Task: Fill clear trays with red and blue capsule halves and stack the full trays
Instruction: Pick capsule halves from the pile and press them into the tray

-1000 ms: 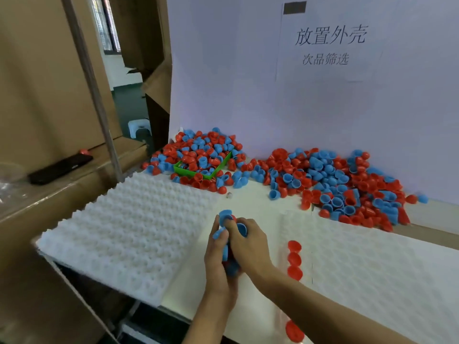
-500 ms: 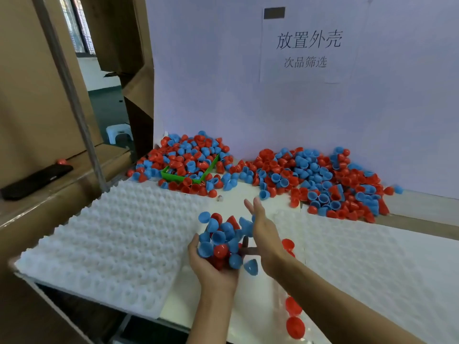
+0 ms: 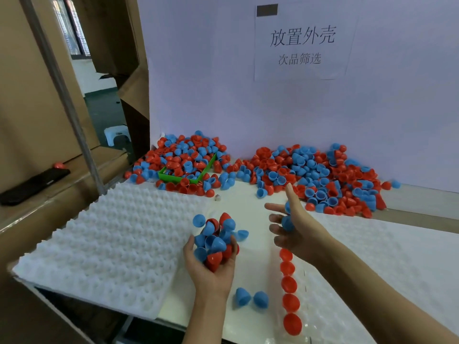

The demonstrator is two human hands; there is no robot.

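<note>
Left hand (image 3: 211,266) cupped upward under a heaped handful of capsule halves (image 3: 216,240); right hand (image 3: 293,229) apart from it, fingers spread, pinching a blue half (image 3: 288,223).
Risk: overfull handful spills; two dropped halves (image 3: 250,297) lie just beside the left wrist; five red halves (image 3: 289,285) sit seated in the clear tray (image 3: 372,269) under the right forearm; one white tray (image 3: 104,242) left of the hands; loose pile (image 3: 310,175) beyond.

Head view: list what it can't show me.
- Right tray: near end cut off by the frame's bottom edge; forearm covers part.
- Left hand: capsule halves hide its palm, so their count is unknown.
- Green bin: inside buried under the pile.
- Right hand: grip on a blue half unclear.
</note>
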